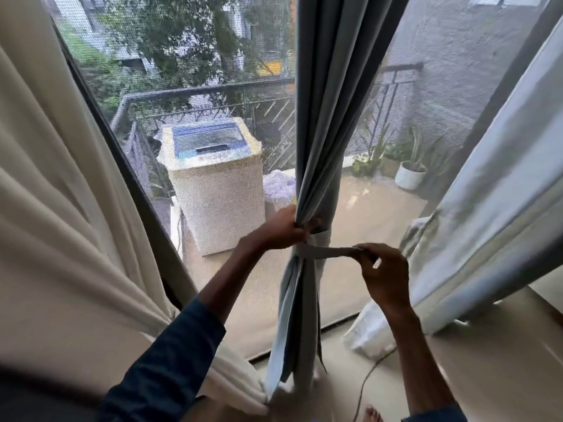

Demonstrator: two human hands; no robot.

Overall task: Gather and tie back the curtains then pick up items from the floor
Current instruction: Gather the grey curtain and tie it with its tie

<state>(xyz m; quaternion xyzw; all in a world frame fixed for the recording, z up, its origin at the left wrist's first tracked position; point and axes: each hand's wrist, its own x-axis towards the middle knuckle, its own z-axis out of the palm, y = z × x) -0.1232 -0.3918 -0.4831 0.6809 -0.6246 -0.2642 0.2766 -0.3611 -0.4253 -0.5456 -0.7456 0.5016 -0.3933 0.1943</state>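
A grey-blue curtain (329, 117) hangs bunched in the middle of the window. My left hand (281, 229) grips its gathered folds at waist height. A pale fabric tie-back strip (327, 251) wraps around the bunch just below that grip. My right hand (385, 275) pinches the strip's free end and holds it out taut to the right. A cream curtain (61, 208) hangs at the left. A light blue curtain (493, 208) hangs at the right.
A white plastic bag (368, 333) lies on the floor by the window track, with a dark cord (365, 382) running from it toward my bare foot (373, 414). Behind the mesh screen stand a washing machine (213, 178), a railing and potted plants (409, 175) on a balcony.
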